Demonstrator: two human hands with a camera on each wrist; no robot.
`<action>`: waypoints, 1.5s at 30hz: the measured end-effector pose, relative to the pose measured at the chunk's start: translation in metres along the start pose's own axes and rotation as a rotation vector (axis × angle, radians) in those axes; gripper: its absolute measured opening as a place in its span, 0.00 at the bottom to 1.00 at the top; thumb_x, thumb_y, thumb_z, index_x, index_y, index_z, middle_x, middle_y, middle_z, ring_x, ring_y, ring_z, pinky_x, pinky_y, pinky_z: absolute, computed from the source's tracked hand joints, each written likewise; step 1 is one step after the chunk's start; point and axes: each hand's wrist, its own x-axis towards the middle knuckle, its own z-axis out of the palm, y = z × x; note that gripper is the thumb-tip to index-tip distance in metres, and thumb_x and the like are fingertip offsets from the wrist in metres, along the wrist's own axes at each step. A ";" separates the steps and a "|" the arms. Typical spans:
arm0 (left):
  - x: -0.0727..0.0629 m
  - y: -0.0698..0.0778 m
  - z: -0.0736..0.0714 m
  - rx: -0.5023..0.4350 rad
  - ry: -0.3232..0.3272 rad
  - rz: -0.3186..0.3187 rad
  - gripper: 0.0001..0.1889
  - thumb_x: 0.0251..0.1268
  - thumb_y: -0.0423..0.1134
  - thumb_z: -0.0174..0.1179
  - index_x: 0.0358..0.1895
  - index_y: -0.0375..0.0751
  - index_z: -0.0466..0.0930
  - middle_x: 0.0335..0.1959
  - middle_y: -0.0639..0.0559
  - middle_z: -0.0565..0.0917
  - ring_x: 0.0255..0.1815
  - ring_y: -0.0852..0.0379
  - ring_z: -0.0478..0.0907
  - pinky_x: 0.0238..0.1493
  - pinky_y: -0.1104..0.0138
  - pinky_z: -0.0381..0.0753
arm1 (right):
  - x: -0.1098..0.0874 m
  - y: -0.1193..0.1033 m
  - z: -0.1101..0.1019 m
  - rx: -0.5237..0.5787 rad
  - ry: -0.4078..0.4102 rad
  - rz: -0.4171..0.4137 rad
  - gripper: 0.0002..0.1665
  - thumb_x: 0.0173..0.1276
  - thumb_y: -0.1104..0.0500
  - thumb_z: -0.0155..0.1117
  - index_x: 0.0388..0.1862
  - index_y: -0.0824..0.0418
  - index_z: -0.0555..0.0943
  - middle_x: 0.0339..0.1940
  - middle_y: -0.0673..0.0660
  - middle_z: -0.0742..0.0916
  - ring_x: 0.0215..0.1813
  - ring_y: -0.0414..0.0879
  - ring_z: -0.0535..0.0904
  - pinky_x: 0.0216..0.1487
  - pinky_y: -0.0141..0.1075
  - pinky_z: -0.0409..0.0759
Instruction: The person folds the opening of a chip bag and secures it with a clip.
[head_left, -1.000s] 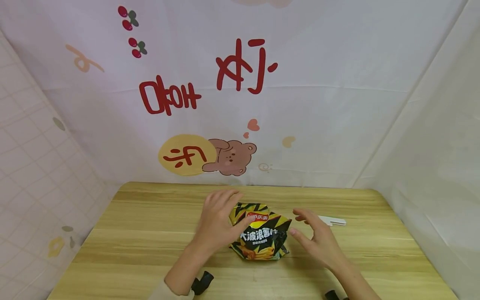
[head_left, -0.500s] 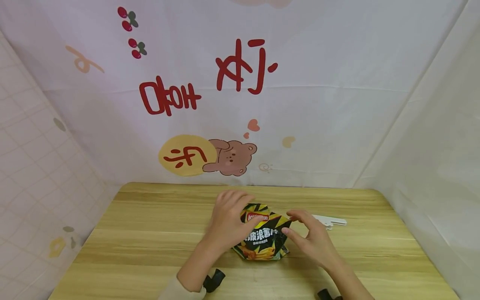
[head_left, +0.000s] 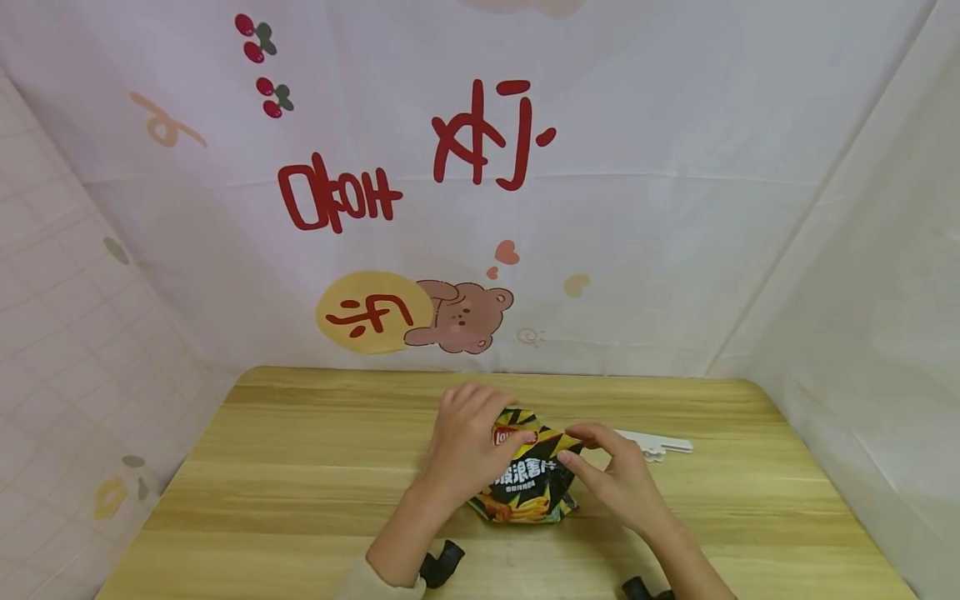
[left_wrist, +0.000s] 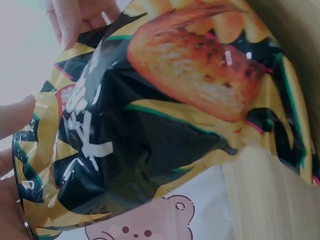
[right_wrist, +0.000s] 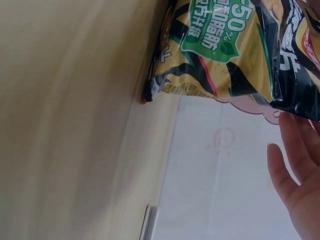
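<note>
A black and yellow bag of potato chips (head_left: 525, 492) stands tilted on the wooden table, its printed front turned up toward the head camera. My left hand (head_left: 476, 446) grips its upper left side, thumb across the front and fingers behind. At the upper right edge my right hand (head_left: 618, 475) pinches the bag between thumb and forefinger. The left wrist view shows the crinkled chip bag (left_wrist: 150, 125) up close, with fingers at its rim. In the right wrist view the bag's bottom corner meets the table, and fingers (right_wrist: 297, 145) of my right hand reach along its back.
A flat white piece (head_left: 667, 443) with a notched edge lies behind my right hand. Black wrist mounts (head_left: 442, 564) are strapped below both hands. Beyond the wooden table (head_left: 315, 467) hangs a white printed cloth (head_left: 637, 250), with more cloth on both sides.
My left hand has moved right, further over the bag's left side. My right hand has come left onto the bag's right edge. The bag has hardly moved.
</note>
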 end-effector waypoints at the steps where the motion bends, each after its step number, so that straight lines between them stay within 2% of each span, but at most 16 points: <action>1: 0.000 0.001 0.000 0.002 0.000 0.001 0.23 0.57 0.49 0.80 0.51 0.42 0.87 0.47 0.52 0.88 0.53 0.51 0.80 0.55 0.55 0.74 | 0.000 -0.001 0.000 0.002 0.001 0.000 0.18 0.62 0.66 0.79 0.51 0.59 0.88 0.48 0.49 0.91 0.46 0.41 0.84 0.47 0.38 0.83; 7: 0.002 0.003 0.001 0.011 -0.005 0.006 0.20 0.58 0.48 0.79 0.49 0.44 0.87 0.45 0.52 0.88 0.51 0.50 0.79 0.52 0.56 0.72 | 0.002 -0.004 0.001 0.017 0.002 0.011 0.16 0.64 0.65 0.79 0.50 0.56 0.88 0.47 0.47 0.91 0.46 0.41 0.84 0.46 0.41 0.84; 15: 0.005 0.006 0.006 -0.027 -0.023 0.024 0.18 0.61 0.46 0.78 0.50 0.43 0.87 0.46 0.50 0.89 0.51 0.50 0.80 0.53 0.55 0.71 | -0.001 -0.005 -0.003 0.036 0.014 0.029 0.15 0.64 0.66 0.79 0.49 0.55 0.88 0.45 0.46 0.91 0.45 0.41 0.84 0.46 0.41 0.84; 23: 0.005 0.008 0.007 0.013 -0.033 0.050 0.13 0.66 0.42 0.74 0.50 0.43 0.88 0.45 0.52 0.89 0.51 0.52 0.81 0.54 0.57 0.74 | -0.003 -0.001 -0.003 0.079 0.026 0.040 0.15 0.62 0.69 0.78 0.46 0.56 0.89 0.41 0.49 0.91 0.41 0.39 0.84 0.42 0.40 0.84; 30: 0.005 0.005 0.006 0.002 0.005 0.061 0.07 0.69 0.37 0.72 0.47 0.44 0.89 0.42 0.55 0.90 0.48 0.54 0.83 0.52 0.59 0.75 | -0.001 0.000 -0.004 0.129 0.030 0.038 0.12 0.64 0.70 0.76 0.39 0.54 0.89 0.32 0.46 0.90 0.36 0.38 0.85 0.38 0.33 0.81; 37: 0.004 0.001 0.004 -0.059 0.062 0.068 0.04 0.65 0.33 0.73 0.40 0.43 0.90 0.38 0.55 0.91 0.43 0.56 0.84 0.46 0.61 0.76 | 0.001 0.003 -0.004 0.162 0.014 0.101 0.09 0.65 0.68 0.76 0.36 0.53 0.90 0.30 0.44 0.90 0.34 0.39 0.86 0.36 0.36 0.82; 45: 0.003 -0.001 0.006 -0.103 0.087 0.062 0.03 0.63 0.33 0.74 0.38 0.43 0.92 0.36 0.56 0.91 0.41 0.58 0.84 0.43 0.63 0.75 | -0.001 0.006 -0.004 0.176 0.012 0.144 0.08 0.65 0.67 0.76 0.35 0.53 0.91 0.29 0.44 0.91 0.34 0.39 0.85 0.35 0.38 0.82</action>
